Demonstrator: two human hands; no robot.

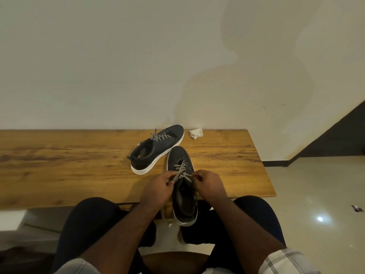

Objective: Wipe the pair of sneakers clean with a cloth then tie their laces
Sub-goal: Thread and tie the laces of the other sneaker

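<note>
Two dark sneakers with white soles lie on a wooden table [79,165]. The near sneaker [180,155] points away from me, its heel hanging over the table's front edge. My left hand [158,186] pinches one end of its black-and-white lace [180,174], and my right hand [209,183] pinches the other end; the two ends cross above the tongue. The far sneaker [158,149] lies slanted behind it, its laces bunched near the top eyelets. A crumpled white cloth [196,133] sits by the wall, past both shoes.
The table stands against a pale wall [118,66]. My knees in dark trousers [94,220] are under its front edge. Glossy tiled floor [316,194] lies to the right, with a small dark object [357,208] on it and a dark skirting slope [335,139] beyond.
</note>
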